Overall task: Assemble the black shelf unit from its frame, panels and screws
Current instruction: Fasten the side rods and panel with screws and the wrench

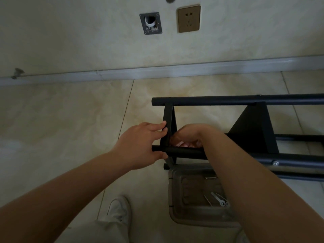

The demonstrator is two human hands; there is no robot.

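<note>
The black shelf unit lies on its side on the tiled floor, its far tube (228,100) and near tube (185,152) running off to the right. A narrow black end panel (169,114) and a wider black panel (252,127) span between the tubes. My left hand (140,144) grips the end panel's left edge and the near tube's end. Behind that panel my right hand (188,135) is curled with fingers closed; what it holds is hidden. A silver screw head (275,162) shows on the near tube.
A translucent plastic tray (177,195) with screws and wall plugs (219,199) sits on the floor under my right forearm. My white shoe (119,209) is at its left. The wall with a baseboard (157,71), a gold socket (188,18) and a metal plate (150,23) is close behind.
</note>
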